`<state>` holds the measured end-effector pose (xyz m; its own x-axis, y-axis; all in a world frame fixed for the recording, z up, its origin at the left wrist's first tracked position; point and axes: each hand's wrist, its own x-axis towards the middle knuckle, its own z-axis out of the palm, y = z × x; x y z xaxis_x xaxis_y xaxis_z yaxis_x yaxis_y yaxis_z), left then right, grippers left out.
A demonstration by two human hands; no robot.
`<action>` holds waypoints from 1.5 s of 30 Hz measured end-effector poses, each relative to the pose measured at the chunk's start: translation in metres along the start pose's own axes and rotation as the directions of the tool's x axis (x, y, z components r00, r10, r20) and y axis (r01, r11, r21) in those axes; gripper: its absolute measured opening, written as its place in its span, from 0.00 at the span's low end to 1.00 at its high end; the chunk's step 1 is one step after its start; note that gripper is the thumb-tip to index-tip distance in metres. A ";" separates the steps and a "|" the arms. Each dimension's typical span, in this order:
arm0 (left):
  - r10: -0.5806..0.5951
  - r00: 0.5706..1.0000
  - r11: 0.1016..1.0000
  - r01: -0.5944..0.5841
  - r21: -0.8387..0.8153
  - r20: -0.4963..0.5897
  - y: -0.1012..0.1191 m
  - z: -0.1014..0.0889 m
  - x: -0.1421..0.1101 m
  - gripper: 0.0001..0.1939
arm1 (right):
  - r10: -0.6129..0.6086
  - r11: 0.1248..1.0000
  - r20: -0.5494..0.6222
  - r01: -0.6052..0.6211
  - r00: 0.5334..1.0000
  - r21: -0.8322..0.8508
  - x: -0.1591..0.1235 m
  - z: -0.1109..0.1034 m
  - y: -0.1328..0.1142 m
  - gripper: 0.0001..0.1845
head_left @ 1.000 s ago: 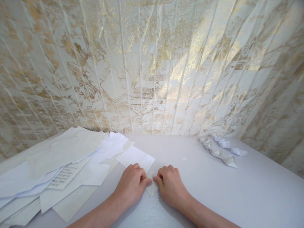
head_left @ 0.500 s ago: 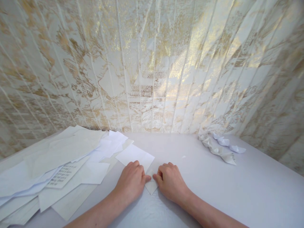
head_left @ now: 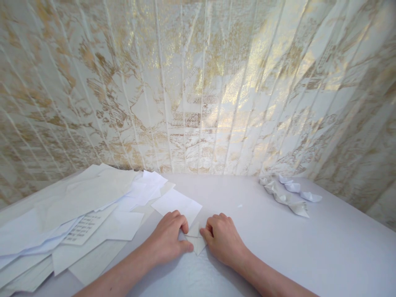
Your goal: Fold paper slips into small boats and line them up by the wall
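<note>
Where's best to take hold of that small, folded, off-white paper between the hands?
Probably pinch the small folded off-white paper by its pointed near tip, coming from the near side: that tip lies uncovered, while the left hand and right hand crowd its sides.

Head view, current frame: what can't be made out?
In the head view:
- Folded paper: right end, hidden by the right hand.
- Printed sheet: wording, too small and blurred.
- Paper pile: left end, cut off by the picture's edge.
- White scrap: too small to identify.
</note>
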<state>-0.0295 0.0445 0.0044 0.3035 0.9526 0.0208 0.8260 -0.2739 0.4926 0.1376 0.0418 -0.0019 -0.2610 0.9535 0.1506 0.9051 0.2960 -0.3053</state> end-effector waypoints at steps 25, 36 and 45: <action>-0.029 0.995 0.994 0.039 0.099 -0.094 0.004 0.012 0.008 0.05 | -0.002 0.997 -0.048 0.006 0.999 0.082 -0.001 0.004 0.002 0.10; -0.021 0.989 0.991 0.002 -0.131 -0.144 0.008 0.016 0.007 0.06 | -0.008 0.930 -0.118 0.050 0.993 0.365 -0.007 0.007 0.004 0.08; 0.003 0.989 0.775 -0.094 -0.625 -0.145 0.015 0.017 -0.002 0.03 | 0.035 0.683 -0.116 0.062 0.993 0.728 -0.003 0.013 0.008 0.10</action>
<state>-0.0101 0.0365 -0.0029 0.2338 0.9610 0.1479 0.3145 -0.2187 0.9237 0.1412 0.0417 -0.0170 -0.1888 0.9501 0.2483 0.3578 0.3021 -0.8836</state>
